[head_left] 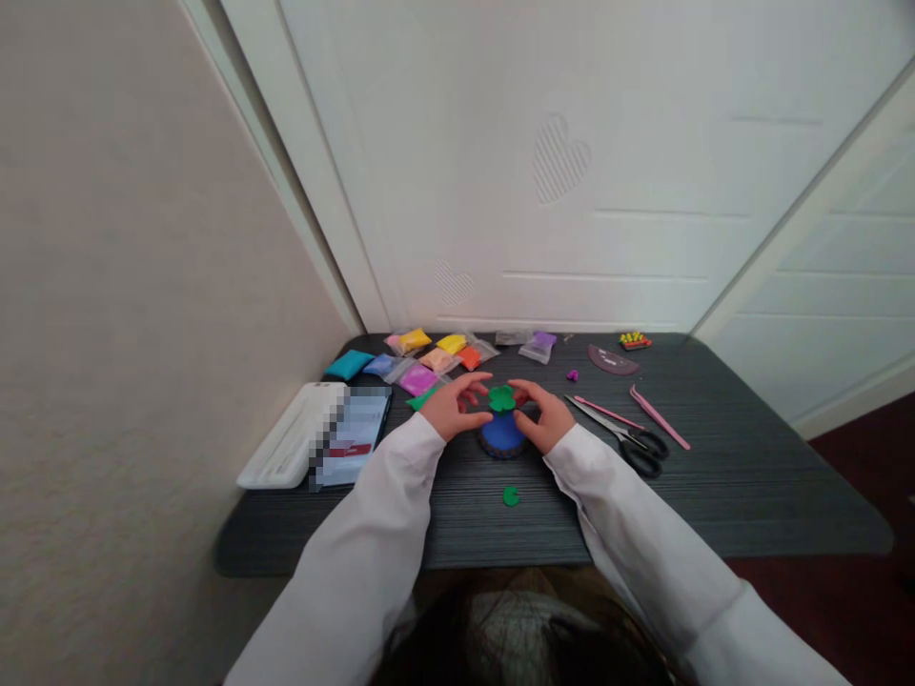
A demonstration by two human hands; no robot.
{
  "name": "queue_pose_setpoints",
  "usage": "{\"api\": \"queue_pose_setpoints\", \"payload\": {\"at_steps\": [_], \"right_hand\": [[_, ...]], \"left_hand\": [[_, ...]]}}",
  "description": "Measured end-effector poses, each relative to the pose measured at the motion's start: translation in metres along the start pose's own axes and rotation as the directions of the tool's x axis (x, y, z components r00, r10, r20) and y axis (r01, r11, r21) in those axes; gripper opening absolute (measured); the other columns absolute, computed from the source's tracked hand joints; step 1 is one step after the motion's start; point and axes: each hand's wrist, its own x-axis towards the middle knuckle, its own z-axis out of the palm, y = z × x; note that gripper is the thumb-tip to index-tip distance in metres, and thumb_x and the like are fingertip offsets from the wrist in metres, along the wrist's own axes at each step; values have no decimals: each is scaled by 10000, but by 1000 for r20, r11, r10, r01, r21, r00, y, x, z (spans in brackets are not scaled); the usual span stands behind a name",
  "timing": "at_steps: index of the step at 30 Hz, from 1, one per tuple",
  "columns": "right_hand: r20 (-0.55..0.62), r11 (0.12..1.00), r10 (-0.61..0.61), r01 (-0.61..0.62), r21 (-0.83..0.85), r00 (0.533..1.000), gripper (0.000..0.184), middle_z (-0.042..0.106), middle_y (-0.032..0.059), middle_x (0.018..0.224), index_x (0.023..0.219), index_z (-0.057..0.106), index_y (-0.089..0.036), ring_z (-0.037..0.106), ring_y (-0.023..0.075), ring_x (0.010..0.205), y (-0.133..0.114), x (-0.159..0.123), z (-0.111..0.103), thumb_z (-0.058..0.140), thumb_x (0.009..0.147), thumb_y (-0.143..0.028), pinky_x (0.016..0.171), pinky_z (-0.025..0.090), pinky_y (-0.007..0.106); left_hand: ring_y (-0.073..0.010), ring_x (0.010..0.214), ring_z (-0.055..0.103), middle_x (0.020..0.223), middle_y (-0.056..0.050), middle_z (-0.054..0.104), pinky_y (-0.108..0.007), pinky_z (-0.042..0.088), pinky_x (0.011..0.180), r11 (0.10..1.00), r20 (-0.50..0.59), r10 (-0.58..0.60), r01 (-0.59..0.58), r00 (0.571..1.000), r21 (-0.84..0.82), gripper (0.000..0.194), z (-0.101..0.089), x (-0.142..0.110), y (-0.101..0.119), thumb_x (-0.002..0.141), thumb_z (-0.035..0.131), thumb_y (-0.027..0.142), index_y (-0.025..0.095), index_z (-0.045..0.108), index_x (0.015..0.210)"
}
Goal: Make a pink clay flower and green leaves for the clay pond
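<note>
A green four-lobed clay piece [501,398] stands over the far part of a round blue clay disc [503,433] with a dark, scalloped rim. My right hand [543,417] has its index finger and thumb curled at the right edge of the green piece, closed on it. On the other side, my left hand [458,404] is open, fingers apart, its fingertips close to the piece's left edge; contact there cannot be made out. A small flat green clay round with a notch [510,496] lies on the table nearer to me.
Several clay packets [418,379] lie at the back left, near a white case [293,438] and a phone [354,436]. Scissors [636,446], a thin pink tool [607,413] and pink tweezers [661,419] lie right. Behind are a purple lump [573,375] and a half-round sheet [613,360].
</note>
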Motion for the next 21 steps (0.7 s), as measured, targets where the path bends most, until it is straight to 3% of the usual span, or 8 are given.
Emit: {"api": "queue_pose_setpoints", "payload": {"at_steps": [2, 4, 8, 12, 16, 21], "right_hand": [[1, 1000, 10, -10, -5, 1000, 522, 594, 22, 869, 1103, 458, -189, 554, 144, 807, 0, -1, 0, 449, 596, -70, 803, 423, 311], [-17, 999, 34, -35, -19, 999, 555, 588, 27, 905, 1092, 462, -195, 543, 151, 838, 0, -1, -1, 413, 563, -35, 821, 411, 330], [-141, 996, 77, -82, -29, 987, 511, 577, 45, 931, 1068, 466, -192, 528, 165, 869, 0, -1, -4, 390, 588, -34, 818, 405, 354], [-220, 996, 76, -84, -30, 972, 425, 568, 60, 942, 1055, 471, -177, 521, 170, 893, -5, -2, -8, 401, 653, -60, 808, 408, 352], [-228, 996, 74, -84, -33, 971, 341, 557, 68, 955, 1037, 479, -175, 514, 175, 908, -12, -3, -11, 418, 708, -107, 813, 406, 359], [-195, 991, 111, -124, -53, 974, 280, 536, 70, 997, 1023, 485, -184, 487, 183, 961, -21, -6, -14, 426, 751, -153, 837, 393, 366]], "left_hand": [[-113, 698, 520, 962, -70, 573, -221, 420, 538, 1000, -24, -16, 16, 1000, -27, 569, -9, -3, -3, 599, 613, 279, 183, 442, 1133], [-119, 711, 543, 943, -71, 595, -250, 445, 625, 997, -125, -67, 72, 990, 39, 480, -22, -5, -8, 642, 565, 310, 162, 491, 1093], [-156, 762, 563, 878, -66, 626, -283, 441, 696, 936, -377, -165, 265, 911, 230, 369, -64, -6, -24, 707, 450, 346, 137, 560, 990], [-222, 779, 555, 834, -94, 622, -346, 416, 701, 815, -540, -211, 451, 815, 364, 343, -112, 4, -38, 673, 464, 326, 127, 599, 917], [-220, 776, 558, 825, -86, 630, -320, 414, 674, 739, -519, -243, 503, 820, 449, 329, -136, 30, -45, 662, 472, 345, 147, 623, 876], [-165, 752, 567, 817, -25, 641, -245, 427, 669, 760, -287, -277, 391, 917, 519, 383, -123, 62, -50, 634, 507, 400, 184, 616, 931]]}}
